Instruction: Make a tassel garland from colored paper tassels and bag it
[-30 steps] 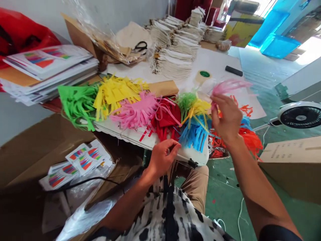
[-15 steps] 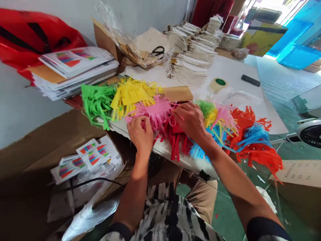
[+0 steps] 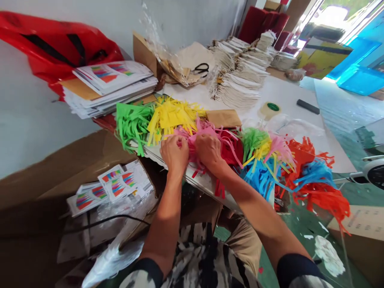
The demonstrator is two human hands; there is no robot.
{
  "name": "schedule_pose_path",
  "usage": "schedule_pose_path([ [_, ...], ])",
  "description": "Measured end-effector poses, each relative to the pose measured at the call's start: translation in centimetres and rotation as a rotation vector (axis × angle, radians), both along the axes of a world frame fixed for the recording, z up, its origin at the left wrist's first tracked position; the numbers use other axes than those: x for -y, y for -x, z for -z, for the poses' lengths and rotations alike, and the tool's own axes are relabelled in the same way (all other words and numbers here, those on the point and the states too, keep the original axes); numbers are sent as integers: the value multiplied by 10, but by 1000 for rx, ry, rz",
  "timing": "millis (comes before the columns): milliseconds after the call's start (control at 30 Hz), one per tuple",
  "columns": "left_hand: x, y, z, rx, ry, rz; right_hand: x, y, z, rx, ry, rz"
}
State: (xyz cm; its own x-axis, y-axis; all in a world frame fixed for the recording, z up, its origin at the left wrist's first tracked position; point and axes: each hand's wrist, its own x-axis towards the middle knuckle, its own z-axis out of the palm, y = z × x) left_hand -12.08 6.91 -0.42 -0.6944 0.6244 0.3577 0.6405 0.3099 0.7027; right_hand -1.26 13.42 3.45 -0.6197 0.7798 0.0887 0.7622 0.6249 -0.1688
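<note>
Both hands are at the near table edge, over pink paper fringe. My left hand is closed, its fingers curled on the pink fringe's left side. Close beside it, my right hand is closed on the pink fringe too; its fingertips are partly hidden. Dark red fringe lies just right of the right hand. Yellow fringe and green fringe lie to the left. Further right is a bunch with blue fringe and orange-red fringe hanging over the edge.
Behind the fringes lie a folded brown paper piece, a tape roll, scissors and stacked white bundles. Printed sheets are piled at left. An open carton stands below left, a fan at right.
My right hand has moved left, close to my left hand. The pink fringe's flat band is now gathered under the hands, and more dark red fringe shows. The view has shifted slightly.
</note>
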Motion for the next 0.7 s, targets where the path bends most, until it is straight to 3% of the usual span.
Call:
schedule_pose_path([
  [167,-3,-7,-4,64,-60,59,3,-15,3,-364,14,148],
  [267,-1,-15,-3,52,-178,55,0,-21,-3,-570,45,118],
  [367,-7,-19,-5,77,-219,37,0,-26,-14,-646,21,45],
  [533,-25,-23,-10,123,-131,72,1,-32,-30,-670,1,-42],
  [700,-34,-25,-8,9,-132,79,-14,-38,-41,-766,-33,-2],
])
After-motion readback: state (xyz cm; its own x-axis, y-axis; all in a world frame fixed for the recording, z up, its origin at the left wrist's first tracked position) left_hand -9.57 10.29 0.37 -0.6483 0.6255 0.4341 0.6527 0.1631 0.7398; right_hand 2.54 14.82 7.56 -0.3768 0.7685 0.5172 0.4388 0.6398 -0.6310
